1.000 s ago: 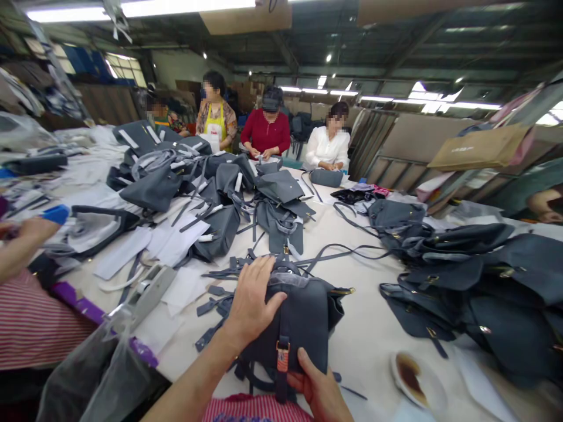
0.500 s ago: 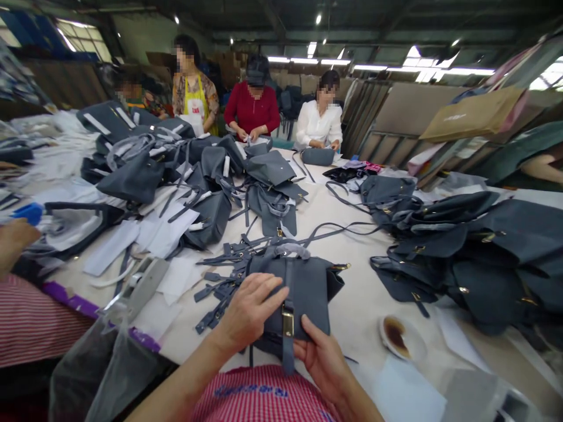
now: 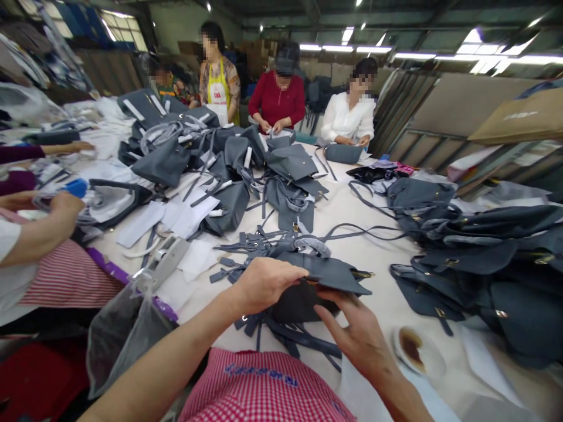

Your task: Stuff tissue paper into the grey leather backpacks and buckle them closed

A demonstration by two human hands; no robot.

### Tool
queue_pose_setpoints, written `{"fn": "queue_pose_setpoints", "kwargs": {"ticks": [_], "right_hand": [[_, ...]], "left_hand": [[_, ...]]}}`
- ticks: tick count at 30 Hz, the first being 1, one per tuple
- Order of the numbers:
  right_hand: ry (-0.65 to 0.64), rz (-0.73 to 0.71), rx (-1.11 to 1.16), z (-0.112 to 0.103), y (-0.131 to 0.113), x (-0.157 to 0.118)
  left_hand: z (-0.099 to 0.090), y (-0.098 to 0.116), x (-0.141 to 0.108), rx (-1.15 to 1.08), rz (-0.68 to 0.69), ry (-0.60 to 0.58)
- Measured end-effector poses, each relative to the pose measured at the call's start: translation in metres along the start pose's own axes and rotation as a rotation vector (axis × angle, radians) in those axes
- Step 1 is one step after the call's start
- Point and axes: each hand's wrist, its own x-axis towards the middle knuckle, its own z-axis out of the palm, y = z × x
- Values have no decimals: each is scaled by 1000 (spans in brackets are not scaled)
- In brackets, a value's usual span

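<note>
- Bag (image 3: 297, 305), dark grey, rests on the bench (image 3: 336, 205) right in front of the person, its flap (image 3: 329, 271) held up and clear of the body's front.
- It looks light and soft-sided, likely to sag or fold if gripped by the body alone; the flap seems the stiffer part, lying nearly flat between the hands.
- The smooth, leather-like face may slide a little and would probably mark under nails or hard rubbing, so a flat-fingered pinch on the flap's edge suits it; for carrying, the wrapped handle (image 3: 313, 243) at the back looks the better hold.
- Left hand (image 3: 269, 284): fingers drawn together, pinching the flap at its near left edge.
- Right hand (image 3: 357, 325): loosely spread, thumb well apart from the fingers, which reach up under the flap's near right edge; their tips are partly hidden, so how firmly they press cannot be told.
- Loose straps (image 3: 303, 337) trail below the bag, between the forearms.
</note>
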Motion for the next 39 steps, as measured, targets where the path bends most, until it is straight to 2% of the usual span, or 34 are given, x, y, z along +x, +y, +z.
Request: {"fn": "queue_pose_setpoints", "kwargs": {"ticks": [2, 3, 7, 12, 16, 17, 19, 21, 22, 24, 26, 27, 29, 31, 32, 34, 36, 39], "right_hand": [[-43, -212, -284, 2, 9, 11], [-55, -272, -402, 5, 12, 16], [-22, -276, -733, 9, 28, 32], [-41, -375, -852, 4, 39, 41], [13, -276, -763, 7, 37, 30], [-17, -206, -741, 7, 36, 27], [-181, -14, -683, 7, 37, 24], [-376, 141, -592, 4, 39, 28], [-443, 173, -535, 1, 41, 33], [-509, 183, -411, -6, 47, 44], [-513, 206, -298, -12, 53, 53], [-499, 231, -251, -13, 56, 55], [-456, 275, -188, -12, 60, 54], [-405, 316, -77, -7, 63, 50], [-386, 338, -3, -4, 64, 47], [-356, 381, 123, 2, 63, 44], [-342, 413, 170, 6, 61, 42], [-354, 450, 194, 10, 56, 42]], "left_hand": [[-15, 4, 9, -26, -16, -45], [-21, 5, 13, -30, -19, -50], [-40, 3, 18, -23, -28, -11], [-52, -3, 22, 30, -20, 6], [-54, -10, 33, 95, -8, 107], [-54, -12, 37, 119, 2, 140], [-50, -14, 48, 195, 8, 214], [-43, -12, 58, 297, 4, 316], [-37, -10, 62, 342, 3, 390], [-22, -2, 62, 378, 30, 556], [-1, 5, 52, 290, 71, 641], [10, 7, 45, 201, 81, 612], [35, 6, 25, -24, 17, 454], [57, 1, 7, -246, -168, 292], [66, -3, -1, -318, -271, 251], [79, -10, -12, -385, -464, 233], [88, -16, -18, -393, -595, 209], [102, -23, -20, -468, -724, 26]]}}
